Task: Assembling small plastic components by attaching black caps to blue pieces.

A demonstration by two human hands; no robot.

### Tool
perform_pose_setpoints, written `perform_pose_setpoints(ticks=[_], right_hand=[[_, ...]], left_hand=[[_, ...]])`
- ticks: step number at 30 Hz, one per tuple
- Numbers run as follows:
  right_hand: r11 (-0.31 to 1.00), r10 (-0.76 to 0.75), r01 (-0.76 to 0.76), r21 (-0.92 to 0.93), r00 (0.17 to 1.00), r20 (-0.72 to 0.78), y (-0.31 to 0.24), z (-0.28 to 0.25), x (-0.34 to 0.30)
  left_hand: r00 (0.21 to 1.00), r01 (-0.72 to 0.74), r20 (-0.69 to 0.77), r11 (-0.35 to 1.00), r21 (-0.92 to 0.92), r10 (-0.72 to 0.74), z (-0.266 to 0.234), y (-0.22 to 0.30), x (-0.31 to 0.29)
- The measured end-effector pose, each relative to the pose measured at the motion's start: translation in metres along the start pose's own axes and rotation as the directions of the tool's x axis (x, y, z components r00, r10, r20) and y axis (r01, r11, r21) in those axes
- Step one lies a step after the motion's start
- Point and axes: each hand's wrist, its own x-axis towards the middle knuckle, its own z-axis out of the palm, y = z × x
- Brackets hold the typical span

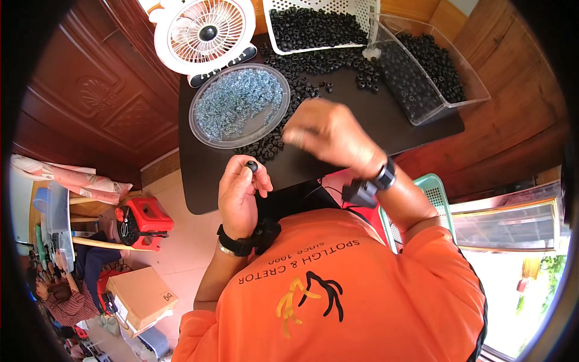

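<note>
My left hand (238, 196) is raised at the table's near edge, thumb and fingers closed round a small black ring-like plastic part (251, 165). Above the dark table, my right hand (325, 130) is slightly blurred, its thumb and fingers drawn together. Whatever those fingertips may hold is too small and smeared to make out. Just left of it lies a round clear dish (256, 125) with a heap of tiny clear-bluish pieces (232, 99). Loose black parts (295, 66) of the same sort as the held one spread around the dish's right side and behind it.
At the back stand a white perforated basket (356, 25) and, to its right, a clear plastic box (476, 93), both holding black parts. A white fan (208, 33) is behind the dish. A green basket (443, 193) sits by my right elbow. Another person (66, 301) is far left.
</note>
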Motion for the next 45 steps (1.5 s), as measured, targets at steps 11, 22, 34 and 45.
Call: perform_pose_setpoints(ticks=[11, 22, 34, 45], right_hand=[[0.762, 0.570, -0.532, -0.369, 0.822, -0.008, 0.150, -0.032, 0.015], [0.816, 0.486, -0.474, -0.331, 0.872, -0.051, 0.132, -0.021, 0.023], [0.532, 0.270, -0.455, 0.715, 0.891, 0.366, -0.005, 0.000, 0.016], [0.535, 0.221, -0.366, 0.761, 0.931, 0.292, -0.040, 0.019, 0.013]], left_hand=[[0.999, 0.053, -0.008, 0.999, 0.011, -0.053, -0.001, 0.002, -0.003], [0.999, 0.047, 0.005, 0.999, 0.021, -0.047, -0.003, 0.004, -0.007], [0.989, 0.038, 0.145, 0.999, 0.024, -0.041, 0.006, 0.012, 0.002], [0.992, -0.086, 0.098, 0.994, 0.065, 0.079, 0.003, 0.011, -0.003]])
